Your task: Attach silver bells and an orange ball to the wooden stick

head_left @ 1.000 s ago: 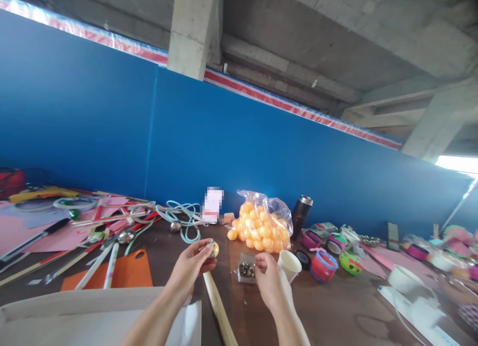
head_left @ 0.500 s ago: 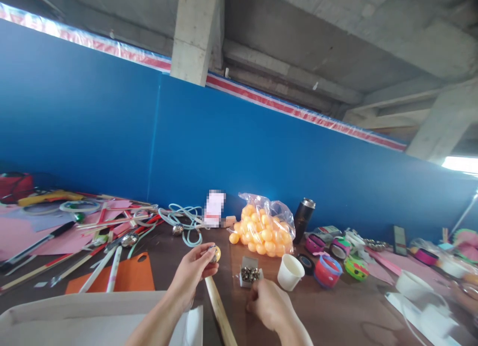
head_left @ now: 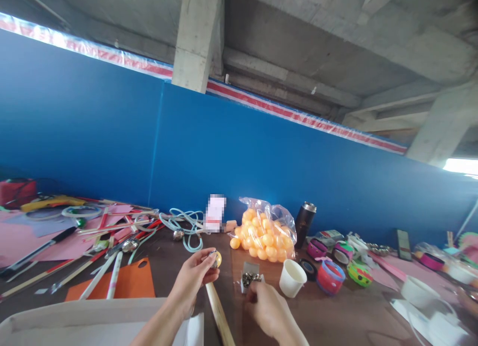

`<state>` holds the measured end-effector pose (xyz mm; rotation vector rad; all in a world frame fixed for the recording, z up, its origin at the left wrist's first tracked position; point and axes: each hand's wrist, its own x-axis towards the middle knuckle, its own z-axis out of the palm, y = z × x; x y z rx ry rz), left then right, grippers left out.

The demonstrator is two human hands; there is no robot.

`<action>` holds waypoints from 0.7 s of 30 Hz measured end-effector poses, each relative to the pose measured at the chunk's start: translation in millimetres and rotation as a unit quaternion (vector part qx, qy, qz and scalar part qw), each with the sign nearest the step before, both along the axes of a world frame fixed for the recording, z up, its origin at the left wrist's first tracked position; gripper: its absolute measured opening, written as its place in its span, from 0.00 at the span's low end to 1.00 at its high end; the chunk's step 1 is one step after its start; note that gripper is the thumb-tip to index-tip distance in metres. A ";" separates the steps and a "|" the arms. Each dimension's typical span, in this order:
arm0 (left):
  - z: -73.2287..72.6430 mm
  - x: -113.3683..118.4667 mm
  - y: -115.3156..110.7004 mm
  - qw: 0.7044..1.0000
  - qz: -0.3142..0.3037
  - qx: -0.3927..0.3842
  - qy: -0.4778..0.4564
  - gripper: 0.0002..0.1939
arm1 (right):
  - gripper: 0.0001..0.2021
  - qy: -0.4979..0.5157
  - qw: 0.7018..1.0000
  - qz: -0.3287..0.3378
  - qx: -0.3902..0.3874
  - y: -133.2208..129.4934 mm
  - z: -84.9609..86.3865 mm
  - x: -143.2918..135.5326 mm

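Note:
My left hand (head_left: 194, 274) is closed, with thumb and fingers pinching a small gold-coloured round piece (head_left: 218, 259). Below it a pale wooden stick (head_left: 219, 313) runs along the table towards me. My right hand (head_left: 267, 306) is at the near edge of a small open box (head_left: 251, 267) of shiny metal pieces (head_left: 251, 278), too small to name. Its fingers are curled together, and what they hold, if anything, is hidden. To the right of the box stands a white paper cup (head_left: 293, 279).
A clear bag of orange balls (head_left: 263, 236) sits behind the box, beside a black flask (head_left: 304, 224). Tape rolls and colourful small containers (head_left: 330, 276) are at the right. A white tray (head_left: 85, 311), orange sheet (head_left: 138, 281) and sticks lie left. A blue partition (head_left: 242, 147) stands behind.
My right hand has shifted slightly left and up, closer to the small box. My left hand keeps its pinch on the gold piece. The whole view has tipped up a little.

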<state>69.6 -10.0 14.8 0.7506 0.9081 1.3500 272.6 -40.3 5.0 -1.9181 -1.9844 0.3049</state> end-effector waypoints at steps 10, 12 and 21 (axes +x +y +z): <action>-0.2 -2.9 -0.4 0.998 -0.025 0.003 -0.054 0.20 | 0.04 0.360 0.927 0.110 -0.002 3.5 -0.4 -35.3; -1.5 -3.2 0.0 0.997 -0.033 0.011 -0.065 0.19 | 0.06 0.389 0.913 0.118 -0.001 2.9 -0.2 -41.1; 0.0 -3.2 -2.7 0.995 -0.063 0.007 -0.071 0.18 | 0.16 0.508 0.855 0.102 -0.016 6.5 2.7 -52.6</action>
